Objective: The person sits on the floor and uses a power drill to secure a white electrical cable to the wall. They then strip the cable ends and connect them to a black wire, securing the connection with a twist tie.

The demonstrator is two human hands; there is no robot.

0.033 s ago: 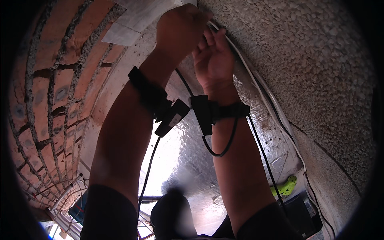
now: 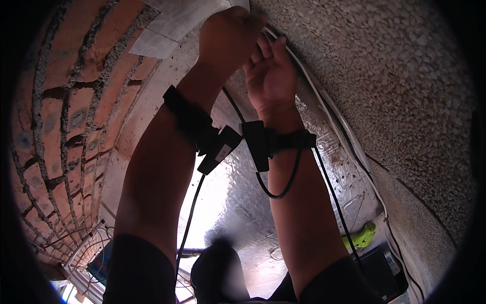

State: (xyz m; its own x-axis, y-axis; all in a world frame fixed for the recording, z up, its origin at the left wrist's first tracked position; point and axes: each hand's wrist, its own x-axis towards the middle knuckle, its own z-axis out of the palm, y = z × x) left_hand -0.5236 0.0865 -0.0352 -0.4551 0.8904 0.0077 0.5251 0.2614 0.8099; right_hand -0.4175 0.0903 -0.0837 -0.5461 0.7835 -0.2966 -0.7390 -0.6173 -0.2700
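At the top, my left hand is closed with its back toward me. Its fingertips meet a thin white cable by the pebbled wall, but what they grip is hidden. Close below and to the right is my right hand, palm showing, thumb raised beside the cable and fingers loosely bent. Part of these fingers disappears behind my left hand. Nothing is visible in the right palm. Each forearm wears a black strap with a small black box; the left box and the right box nearly touch, with black cords hanging from them.
A brick wall rises on the left, a pebble-coated wall on the right. Between them lies a shiny, glaring surface. Lower right are a yellow-green object and a black case. Loose wires hang lower left.
My left hand and forearm have shifted very slightly downward and to the right. The right hand has stayed in place.
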